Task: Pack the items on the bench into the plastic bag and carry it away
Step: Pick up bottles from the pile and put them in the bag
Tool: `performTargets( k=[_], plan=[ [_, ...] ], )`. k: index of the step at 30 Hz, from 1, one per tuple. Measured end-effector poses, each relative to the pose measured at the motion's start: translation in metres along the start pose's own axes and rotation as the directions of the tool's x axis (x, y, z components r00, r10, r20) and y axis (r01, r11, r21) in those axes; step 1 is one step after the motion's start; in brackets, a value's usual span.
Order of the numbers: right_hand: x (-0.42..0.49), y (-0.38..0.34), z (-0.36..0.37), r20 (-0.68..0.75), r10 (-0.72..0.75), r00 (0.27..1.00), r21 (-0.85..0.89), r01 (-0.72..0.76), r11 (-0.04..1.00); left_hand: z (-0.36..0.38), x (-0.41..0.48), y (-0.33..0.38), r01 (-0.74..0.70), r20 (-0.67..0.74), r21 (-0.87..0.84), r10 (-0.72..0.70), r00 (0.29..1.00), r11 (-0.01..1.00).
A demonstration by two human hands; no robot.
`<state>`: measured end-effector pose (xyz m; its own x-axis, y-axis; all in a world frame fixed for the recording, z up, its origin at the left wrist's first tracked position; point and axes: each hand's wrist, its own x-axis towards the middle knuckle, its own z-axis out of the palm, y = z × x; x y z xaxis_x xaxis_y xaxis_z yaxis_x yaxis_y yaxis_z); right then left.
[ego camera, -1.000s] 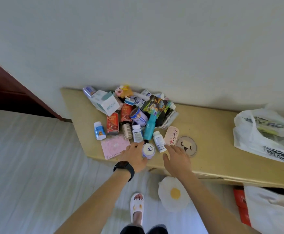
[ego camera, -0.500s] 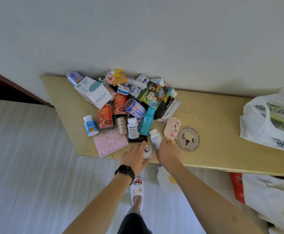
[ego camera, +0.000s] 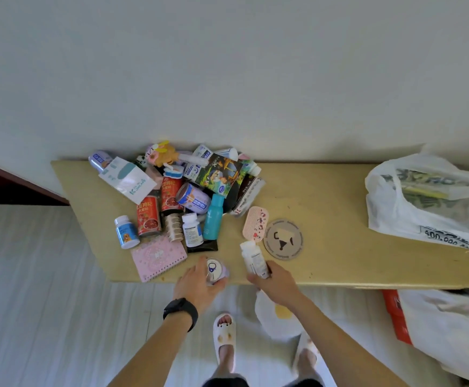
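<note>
Pickup stage: bench (ego camera: 325,196) loaded, plastic bag (ego camera: 428,202) at its right end.
Left hand (ego camera: 197,283) fingers curl round the small can (ego camera: 213,270); right hand (ego camera: 276,283) fingers wrap the white bottle (ego camera: 252,258). Next, probably: carry both to the bag.

At the desk's (ego camera: 339,208) near edge, the left hand (ego camera: 198,284) grips a can (ego camera: 214,270) and the right hand (ego camera: 276,284) a white bottle (ego camera: 252,256). The pile (ego camera: 191,198) lies at their 11 o'clock, the plastic bag (ego camera: 423,208) at 2 o'clock.
</note>
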<state>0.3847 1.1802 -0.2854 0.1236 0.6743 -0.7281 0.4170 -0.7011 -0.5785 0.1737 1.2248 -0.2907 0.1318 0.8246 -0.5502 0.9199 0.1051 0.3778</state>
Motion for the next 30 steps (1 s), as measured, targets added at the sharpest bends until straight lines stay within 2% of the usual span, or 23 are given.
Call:
performTargets(
  k=[2, 5, 7, 10, 12, 16, 19, 21, 24, 27, 30],
  plan=[
    [-0.029, 0.014, -0.036, -0.05, -0.046, 0.998, 0.241, 0.057, 0.969, 0.005, -0.007, 0.015, 0.049, -0.032, -0.124, -0.054, 0.998, 0.991],
    [-0.07, 0.043, -0.098, -0.123, -0.063, 0.99, 0.452, 0.113, 0.885, 0.01, -0.013, 0.062, 0.054, -0.059, -0.23, -0.069, 0.996, 0.972],
    [-0.09, 0.067, -0.144, -0.145, -0.056, 0.988, 0.547, 0.127, 0.828, 0.01, -0.018, 0.115, 0.027, -0.061, -0.293, -0.046, 0.997, 0.956],
    [-0.109, 0.101, -0.222, -0.092, -0.13, 0.987, 0.634, 0.159, 0.757, 0.017, -0.027, 0.212, -0.05, -0.129, -0.363, 0.003, 0.992, 0.931],
    [-0.116, 0.117, -0.274, -0.08, -0.157, 0.984, 0.662, 0.17, 0.73, 0.02, -0.033, 0.283, -0.139, -0.129, -0.372, 0.097, 0.987, 0.918],
    [-0.107, 0.134, -0.373, -0.245, -0.039, 0.969, 0.611, 0.186, 0.77, 0.025, -0.025, 0.417, -0.322, -0.052, -0.287, 0.321, 0.946, 0.902],
    [-0.083, 0.151, -0.429, -0.418, 0.042, 0.908, 0.455, 0.169, 0.875, 0.043, 0.004, 0.491, -0.41, -0.045, -0.19, 0.409, 0.911, 0.892],
    [-0.064, 0.163, -0.458, -0.487, 0.057, 0.872, 0.404, 0.167, 0.899, 0.062, 0.029, 0.527, -0.468, -0.053, -0.063, 0.465, 0.884, 0.882],
    [-0.035, 0.176, -0.485, -0.515, 0.082, 0.853, 0.378, 0.14, 0.915, 0.093, 0.065, 0.562, -0.474, 0.014, 0.132, 0.476, 0.879, 0.871],
    [-0.003, 0.193, -0.491, -0.482, 0.097, 0.871, 0.327, 0.077, 0.942, 0.127, 0.094, 0.565, -0.471, 0.116, 0.286, 0.458, 0.881, 0.834],
    [0.026, 0.203, -0.486, -0.432, 0.054, 0.9, 0.275, 0.075, 0.959, 0.154, 0.111, 0.556, -0.459, 0.157, 0.433, 0.437, 0.886, 0.776]
  ],
)
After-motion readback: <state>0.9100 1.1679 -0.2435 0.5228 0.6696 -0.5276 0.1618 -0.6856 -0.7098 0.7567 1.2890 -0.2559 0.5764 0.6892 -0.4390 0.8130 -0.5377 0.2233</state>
